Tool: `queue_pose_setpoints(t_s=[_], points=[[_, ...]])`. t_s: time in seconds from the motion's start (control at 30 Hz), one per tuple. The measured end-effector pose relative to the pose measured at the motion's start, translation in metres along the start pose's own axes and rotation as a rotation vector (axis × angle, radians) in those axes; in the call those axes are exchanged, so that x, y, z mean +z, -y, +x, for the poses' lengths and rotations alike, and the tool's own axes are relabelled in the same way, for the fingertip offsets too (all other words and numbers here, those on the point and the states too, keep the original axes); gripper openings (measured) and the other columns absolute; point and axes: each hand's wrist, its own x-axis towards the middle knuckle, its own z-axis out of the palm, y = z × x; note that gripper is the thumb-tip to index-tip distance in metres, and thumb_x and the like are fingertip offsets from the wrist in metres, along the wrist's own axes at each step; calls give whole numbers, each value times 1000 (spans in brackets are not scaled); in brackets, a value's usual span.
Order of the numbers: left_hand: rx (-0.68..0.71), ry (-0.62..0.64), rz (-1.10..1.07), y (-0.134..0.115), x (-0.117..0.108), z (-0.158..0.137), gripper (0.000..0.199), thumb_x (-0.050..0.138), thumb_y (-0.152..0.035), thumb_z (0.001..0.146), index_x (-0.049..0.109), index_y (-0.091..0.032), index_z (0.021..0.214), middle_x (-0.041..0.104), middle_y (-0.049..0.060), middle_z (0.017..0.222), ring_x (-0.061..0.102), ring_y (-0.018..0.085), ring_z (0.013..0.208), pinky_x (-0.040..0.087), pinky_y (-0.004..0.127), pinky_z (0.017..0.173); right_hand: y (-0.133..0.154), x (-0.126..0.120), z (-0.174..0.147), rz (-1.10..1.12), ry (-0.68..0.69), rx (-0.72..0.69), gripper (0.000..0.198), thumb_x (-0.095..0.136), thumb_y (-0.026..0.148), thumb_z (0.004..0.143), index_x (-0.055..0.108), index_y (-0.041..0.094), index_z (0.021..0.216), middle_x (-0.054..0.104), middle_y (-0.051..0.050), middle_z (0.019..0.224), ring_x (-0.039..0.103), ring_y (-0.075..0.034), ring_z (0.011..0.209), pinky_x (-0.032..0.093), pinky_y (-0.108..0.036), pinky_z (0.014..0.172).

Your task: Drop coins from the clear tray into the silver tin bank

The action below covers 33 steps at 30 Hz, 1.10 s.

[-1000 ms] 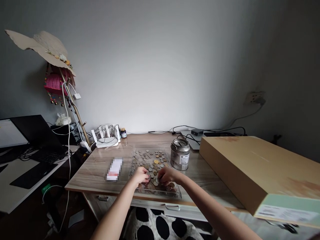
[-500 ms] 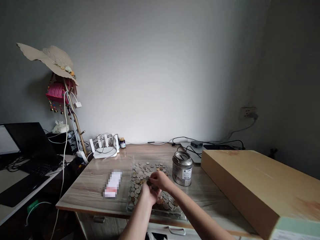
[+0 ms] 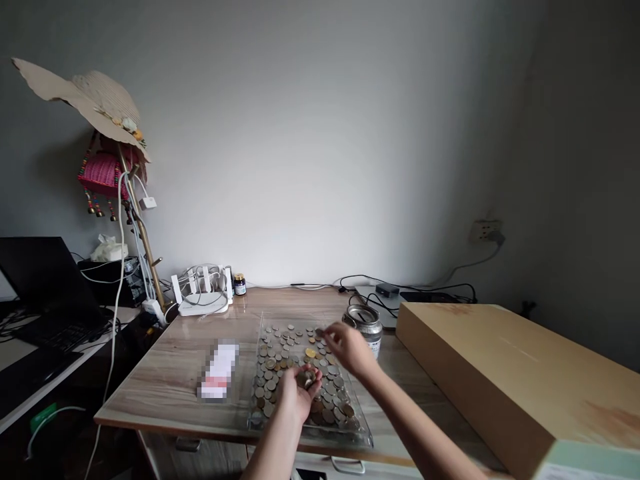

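Note:
Coins lie spread over a clear plastic tray (image 3: 250, 419) on the desk. My left hand (image 3: 295, 393) is cupped palm up over the tray's front half, fingers curled round a small pile of coins (image 3: 307, 379). To its upper right, my right hand (image 3: 351, 347) is closed in a pinch above the tray's right side. A coin (image 3: 319, 333) shows at its fingertips. Just behind that hand stands a silver metal can (image 3: 364, 313) with a slot in its lid. My right hand covers part of the can's front and label.
A large cardboard box (image 3: 480, 347) fills the desk's right side. A blurred-out white and red item (image 3: 219, 370) lies left of the tray. At the back are a white router (image 3: 203, 300), a small jar (image 3: 240, 285) and cables. Laptops sit at the far left.
My right hand has moved from my left palm up and right toward the can, with a coin in its fingertips. My left hand stays cupped over the tray; the view has shifted slightly.

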Motion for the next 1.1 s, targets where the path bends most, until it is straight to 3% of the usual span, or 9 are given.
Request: queue_pose_setpoints(t_s=[0.1, 0.2, 0.37, 0.6, 0.73, 0.83, 0.93, 1.0, 1.1], points=[[29, -12, 67, 2, 1, -5, 11, 42, -6, 72, 52, -10, 69, 62, 11, 65, 64, 19, 65, 51, 28, 55, -18, -44, 27, -293, -50, 165, 29, 36, 29, 80, 63, 19, 79, 64, -7, 81, 56, -15, 67, 35, -23, 54], [76, 22, 160, 4, 4, -9, 12, 45, -4, 74, 53, -11, 67, 62, 9, 63, 63, 17, 62, 51, 28, 59, -38, -72, 52, -509, 179, 247, 27, 38, 24, 77, 64, 15, 77, 64, -12, 84, 58, -20, 76, 37, -26, 57], [130, 68, 345, 7, 6, -10, 15, 54, -20, 77, 56, -10, 66, 59, 5, 55, 52, 7, 42, 38, 15, 40, -47, -71, 70, -555, 331, 272, 21, 49, 17, 68, 66, 13, 80, 63, -14, 94, 58, -23, 87, 41, -27, 64], [168, 28, 529, 6, 4, -7, 44, 63, -56, 59, 46, -15, 56, 41, -6, 41, 25, 1, 28, 10, 14, 30, -37, -71, 71, -578, 307, 326, 21, 53, 24, 72, 64, 13, 85, 62, -16, 97, 58, -25, 88, 43, -31, 66], [211, 11, 552, 8, 4, -5, 48, 58, -62, 58, 43, -17, 56, 36, -8, 40, 21, 0, 28, 7, 16, 31, -17, -45, 39, -408, 128, 216, 37, 37, 41, 84, 64, 16, 79, 64, -12, 80, 59, -19, 71, 41, -27, 60], [241, 24, 566, 10, 4, -5, 45, 55, -60, 63, 43, -17, 58, 37, -8, 41, 24, 1, 28, 5, 16, 32, -3, 0, 7, -64, 301, 37, 38, 41, 46, 81, 65, 18, 71, 64, -6, 67, 55, -13, 56, 38, -22, 53], [224, 32, 564, 11, 5, -6, 39, 53, -53, 68, 42, -17, 58, 38, -7, 42, 26, 2, 27, 6, 16, 33, 2, 40, -14, 111, 353, -54, 37, 45, 44, 78, 67, 17, 68, 64, -4, 63, 55, -13, 57, 37, -21, 54], [185, 47, 539, 11, 5, -6, 36, 51, -50, 71, 43, -17, 58, 40, -6, 42, 26, 2, 27, 5, 16, 33, 2, 48, -15, 150, 330, -43, 36, 47, 42, 77, 68, 16, 65, 64, -3, 60, 55, -14, 58, 37, -21, 54], [91, 39, 471, 8, 5, -6, 29, 50, -41, 73, 48, -15, 59, 44, -4, 43, 27, 2, 27, 6, 15, 32, -1, 28, -1, 183, 270, -16, 31, 50, 39, 74, 70, 16, 69, 67, -4, 66, 57, -15, 61, 39, -22, 54]])
